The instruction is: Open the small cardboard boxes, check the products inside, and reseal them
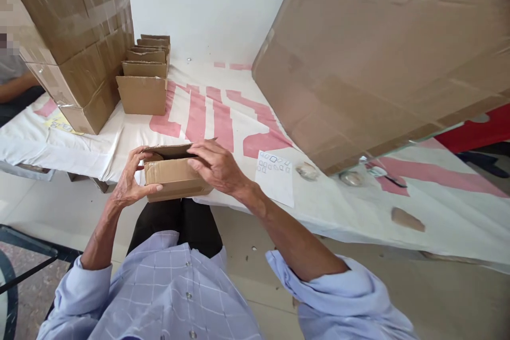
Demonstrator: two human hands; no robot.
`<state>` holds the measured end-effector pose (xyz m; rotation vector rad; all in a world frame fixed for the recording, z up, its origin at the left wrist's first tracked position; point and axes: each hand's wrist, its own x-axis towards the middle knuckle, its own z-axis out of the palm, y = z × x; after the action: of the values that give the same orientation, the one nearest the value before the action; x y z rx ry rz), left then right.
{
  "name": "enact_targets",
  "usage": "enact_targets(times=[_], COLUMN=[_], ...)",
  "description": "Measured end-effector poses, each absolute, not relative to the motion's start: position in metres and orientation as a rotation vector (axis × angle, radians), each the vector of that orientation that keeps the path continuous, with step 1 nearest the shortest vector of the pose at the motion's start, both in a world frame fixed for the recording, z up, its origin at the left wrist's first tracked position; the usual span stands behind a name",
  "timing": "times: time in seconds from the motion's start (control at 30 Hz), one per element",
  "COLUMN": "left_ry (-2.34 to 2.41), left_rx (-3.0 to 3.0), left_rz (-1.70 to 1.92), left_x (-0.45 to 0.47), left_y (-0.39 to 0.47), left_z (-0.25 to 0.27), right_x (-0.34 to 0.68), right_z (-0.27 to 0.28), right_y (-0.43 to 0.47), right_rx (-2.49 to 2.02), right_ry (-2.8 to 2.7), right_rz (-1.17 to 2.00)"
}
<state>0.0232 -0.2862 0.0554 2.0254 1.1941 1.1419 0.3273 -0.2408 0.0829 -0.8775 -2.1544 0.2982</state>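
Note:
A small brown cardboard box (179, 178) is held between my two hands at the table's front edge, above my lap. Its top is partly open, and the inside looks dark. My left hand (129, 180) grips the box's left end, with the thumb along the near side and the fingers at the back corner. At the right end, my right hand (217, 167) has its fingers bent over the top edge and flap. Most of the right end is hidden behind that hand.
Taped cartons (91, 42) are stacked at the left, beside a row of small open boxes (142, 93). A large cardboard sheet (378, 64) leans at the right. A marked paper (274, 178), tape rolls (351, 178) and a cardboard scrap (407, 219) lie on the cloth-covered table (338, 212). Another person's arm (18, 86) shows far left.

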Motion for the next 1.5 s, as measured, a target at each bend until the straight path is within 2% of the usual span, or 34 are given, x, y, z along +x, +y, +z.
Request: enact_targets(times=[0.2, 0.6, 1.07, 1.5], left_ry=[1.142, 1.09, 1.081, 1.073], left_rx=[2.027, 2.004, 2.025, 2.024], left_rz=[1.171, 1.156, 1.171, 1.164], left_x=[0.024, 0.026, 0.025, 0.024], left_y=[-0.287, -0.285, -0.282, -0.282], left_z=[0.05, 0.048, 0.043, 0.045], right_x=[0.285, 0.254, 0.246, 0.241], right_z=[0.092, 0.102, 0.12, 0.118], right_y=[-0.248, -0.255, -0.253, -0.252], right_rx=[-0.813, -0.77, -0.819, -0.706], right_ry=[-2.34, -2.292, -2.326, -2.199], right_rz=[0.481, 0.523, 0.727, 0.76])
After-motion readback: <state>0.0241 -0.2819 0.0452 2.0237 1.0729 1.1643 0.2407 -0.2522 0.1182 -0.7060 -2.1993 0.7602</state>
